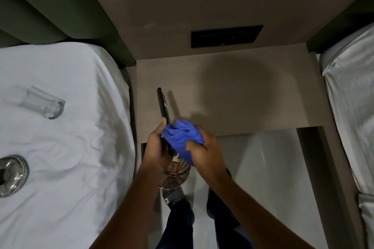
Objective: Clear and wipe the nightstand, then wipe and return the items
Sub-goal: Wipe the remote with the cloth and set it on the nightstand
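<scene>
A white bed (60,147) fills the left of the frame, with a glass (43,102) lying on its side and a metal ashtray (11,176) set on it. A bare nightstand (242,91) sits at centre. Over its front edge, a black remote (163,107) is gripped by the left hand (156,147), long axis pointing up-frame. A blue cloth (182,137) is clenched in the right hand (204,151) against the remote. No writing can be read.

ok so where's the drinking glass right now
In the head view the glass lies on its side on the white bed at the left, apart from the nightstand, with a round metal dish nearer the camera on the same sheet.
</scene>
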Available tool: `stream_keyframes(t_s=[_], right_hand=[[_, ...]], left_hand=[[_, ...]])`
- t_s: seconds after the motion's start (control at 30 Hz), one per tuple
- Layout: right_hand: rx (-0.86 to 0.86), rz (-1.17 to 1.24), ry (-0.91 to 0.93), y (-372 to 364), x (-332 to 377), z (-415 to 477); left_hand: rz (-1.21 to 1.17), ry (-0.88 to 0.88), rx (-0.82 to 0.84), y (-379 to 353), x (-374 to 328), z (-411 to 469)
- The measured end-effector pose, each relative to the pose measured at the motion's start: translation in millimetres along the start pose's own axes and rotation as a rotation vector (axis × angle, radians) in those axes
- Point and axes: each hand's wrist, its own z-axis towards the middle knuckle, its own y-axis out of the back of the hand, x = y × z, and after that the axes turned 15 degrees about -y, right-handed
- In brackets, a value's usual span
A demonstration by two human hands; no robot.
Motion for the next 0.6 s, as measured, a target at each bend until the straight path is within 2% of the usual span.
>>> stream_keyframes(t_s=[0.07, 0.13, 0.27, 0.4, 0.5, 0.6], right_hand=[[-0.09, 0.06, 0.005, 15.2, 3.7, 6.0], [-0.197, 0.027, 0.064, 29.0, 11.0, 16.6], [-0.263, -0.286, 0.202, 38.2, 34.5, 52.5], [-0.211, -0.527, 0.295, 36.2, 52.4, 85.0], [-0.15, -0.647, 0.249, 29.3, 46.8, 88.8], [-0.102, -0.639, 0.218, 16.3, 27.8, 75.4]], left_hand=[[0.151, 0.007, 0.008, 7.1, -2.5, -2.9], [0.188, 0.009, 0.044, 10.9, -2.5, -4.2], [0.233, 0.009, 0.175, 2.9, 1.9, -15.9], [0.177, 0.077, 0.261, -8.6, 11.2, -28.0], [0.152, 0.113, 0.207, -19.7, 14.2, -28.6], [0.088, 0.133, 0.067, -32.7, 10.3, -21.5]])
